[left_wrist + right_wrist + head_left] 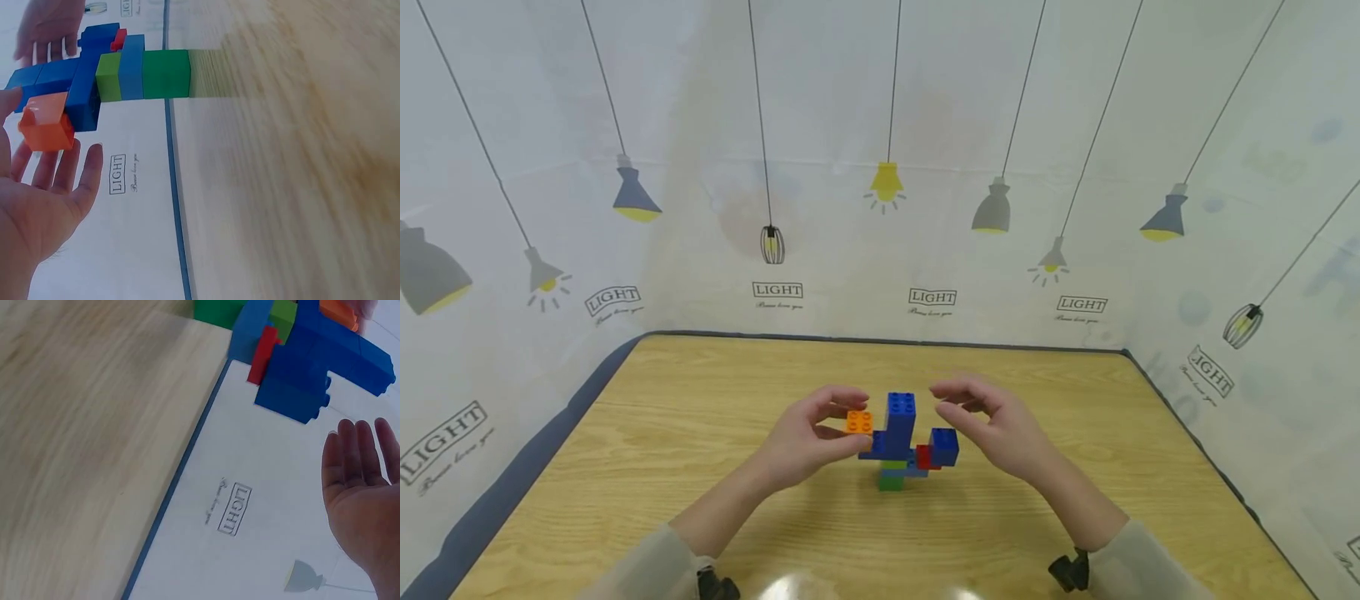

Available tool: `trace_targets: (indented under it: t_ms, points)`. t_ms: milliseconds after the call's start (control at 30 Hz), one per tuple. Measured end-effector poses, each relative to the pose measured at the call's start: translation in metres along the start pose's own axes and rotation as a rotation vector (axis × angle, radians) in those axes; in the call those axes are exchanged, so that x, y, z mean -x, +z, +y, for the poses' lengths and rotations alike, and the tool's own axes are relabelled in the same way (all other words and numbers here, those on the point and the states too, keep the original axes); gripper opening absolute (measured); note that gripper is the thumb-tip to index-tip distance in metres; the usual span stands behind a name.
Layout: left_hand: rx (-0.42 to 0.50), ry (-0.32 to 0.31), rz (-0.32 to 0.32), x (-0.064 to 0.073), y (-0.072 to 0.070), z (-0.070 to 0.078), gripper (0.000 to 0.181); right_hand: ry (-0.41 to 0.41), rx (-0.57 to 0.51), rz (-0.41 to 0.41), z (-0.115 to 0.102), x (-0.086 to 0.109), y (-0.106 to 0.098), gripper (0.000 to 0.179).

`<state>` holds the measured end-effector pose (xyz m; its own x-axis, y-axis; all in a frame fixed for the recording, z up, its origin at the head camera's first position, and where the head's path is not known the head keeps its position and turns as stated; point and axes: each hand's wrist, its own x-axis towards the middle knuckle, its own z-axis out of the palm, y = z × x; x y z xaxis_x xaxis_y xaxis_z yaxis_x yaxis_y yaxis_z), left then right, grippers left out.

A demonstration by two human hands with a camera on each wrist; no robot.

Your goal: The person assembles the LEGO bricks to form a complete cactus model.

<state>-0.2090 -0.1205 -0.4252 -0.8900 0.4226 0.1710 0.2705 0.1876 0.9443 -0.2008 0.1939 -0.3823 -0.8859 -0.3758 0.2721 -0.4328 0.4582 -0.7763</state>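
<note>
A tower of toy building bricks stands upright on the table. At its foot is a green brick (166,74), then a light blue brick (132,67) and a lime green brick (108,77). Dark blue bricks (900,425) rise as a column in the middle. An orange brick (859,422) sits on the left arm; a red brick (263,355) and another blue brick (292,387) sit on the right. My left hand (801,442) is around the orange brick, thumb and fingers apart. Beside the right arm, my right hand (1000,425) hovers with relaxed fingers, holding nothing.
The wooden table (715,375) ends at a dark blue edge strip (177,206). Behind and beside it hangs a white sheet (842,250) printed with lamps. Dark wrist devices (1070,572) sit at both cuffs.
</note>
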Motion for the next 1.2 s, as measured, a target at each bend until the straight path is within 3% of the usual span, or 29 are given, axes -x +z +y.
trace_targets:
  t_ms: [167,333,567,667,833,1200]
  points:
    - [0.006,-0.008,0.020,0.010,-0.011,0.000,0.043,0.026,0.027,0.007,0.016,0.014,-0.008,0.025]
    - [0.043,-0.008,0.015,0.017,-0.015,0.000,0.043,0.026,-0.021,-0.025,0.027,0.022,-0.013,0.025]
    - [0.047,-0.027,-0.049,0.018,-0.009,-0.003,0.045,0.156,-0.228,-0.211,0.036,0.028,-0.005,0.051]
    - [0.021,-0.015,-0.079,0.017,-0.006,-0.005,0.045,0.149,-0.244,-0.252,0.039,0.028,0.000,0.055]
    - [-0.015,0.015,-0.093,0.016,-0.003,-0.008,0.048,0.107,-0.262,-0.265,0.044,0.025,0.008,0.053]
    - [-0.059,0.021,-0.060,0.011,0.001,-0.010,0.059,0.153,-0.293,-0.294,0.049,0.022,0.021,0.051]
